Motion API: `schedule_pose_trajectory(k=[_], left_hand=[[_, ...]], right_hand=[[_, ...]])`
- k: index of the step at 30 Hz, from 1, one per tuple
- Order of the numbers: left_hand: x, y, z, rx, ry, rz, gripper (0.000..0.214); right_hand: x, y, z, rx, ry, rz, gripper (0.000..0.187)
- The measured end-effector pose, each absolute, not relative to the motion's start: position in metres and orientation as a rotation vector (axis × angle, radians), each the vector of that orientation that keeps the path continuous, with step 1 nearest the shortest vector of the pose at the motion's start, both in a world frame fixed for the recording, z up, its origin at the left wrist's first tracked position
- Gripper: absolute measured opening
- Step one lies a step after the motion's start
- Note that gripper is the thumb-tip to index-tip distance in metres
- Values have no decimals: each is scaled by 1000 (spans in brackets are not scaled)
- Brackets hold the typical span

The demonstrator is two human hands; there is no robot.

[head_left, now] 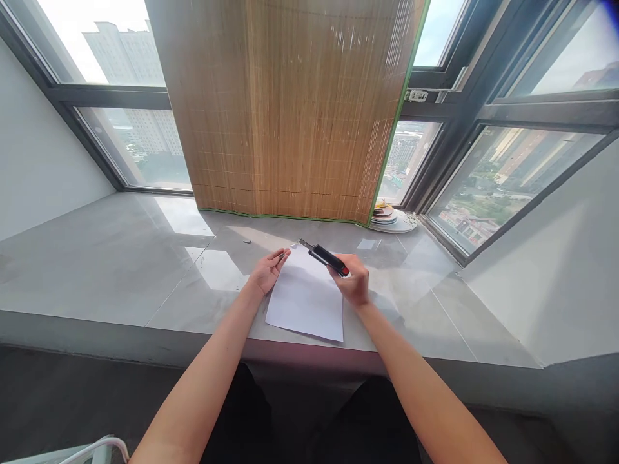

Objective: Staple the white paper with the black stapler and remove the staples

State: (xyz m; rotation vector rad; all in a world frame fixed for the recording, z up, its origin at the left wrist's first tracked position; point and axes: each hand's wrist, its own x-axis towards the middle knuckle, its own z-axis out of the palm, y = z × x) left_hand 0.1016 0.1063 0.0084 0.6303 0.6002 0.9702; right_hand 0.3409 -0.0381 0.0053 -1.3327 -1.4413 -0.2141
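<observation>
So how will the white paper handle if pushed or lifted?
Probably floppy and light: the white paper looks thin at its edges, so a one-corner lift may make it sag. It should slide fairly easily, since the grey sill looks smooth, with bright reflections on it. Rolling or tipping seems unlikely, given its broad, flat shape.

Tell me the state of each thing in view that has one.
White rectangular paper: lying on the smooth grey sill.
Black-and-red handheld tool, probably a stapler: held tilted above the paper.
Right grip: closed on that tool.
Left grip: fingers pinched on a small dark piece, too small to identify.
Brown slatted blind with green edging: lowered.
Round plates: stacked.
Dark-framed glass windows: partly covered.
</observation>
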Motion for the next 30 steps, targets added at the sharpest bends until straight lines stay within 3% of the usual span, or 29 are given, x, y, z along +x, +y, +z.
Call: schedule_pose_trajectory(k=[5, 11, 19, 22, 25, 30], left_hand=[[99, 116, 12, 573, 594, 1271, 26], [95, 108, 20, 698, 521, 1247, 13], [97, 95, 15, 1200, 312, 940, 54], [99, 94, 15, 1288, 265, 1033, 64], [101, 90, 17, 1440, 270, 1056, 66], [109, 73, 21, 1948, 471, 1156, 52]], right_hand=[[359, -35, 4, -1435, -1116, 334, 37], [353, -35, 7, -1459, -1350, 585, 30], [353, -36, 4, -1393, -1559, 618, 25], [351, -35, 3, -1366, -1657, 546, 30], [344, -35, 5, -1338, -1655, 213, 44], [334, -39, 1, -1377, -1679, -351, 24]])
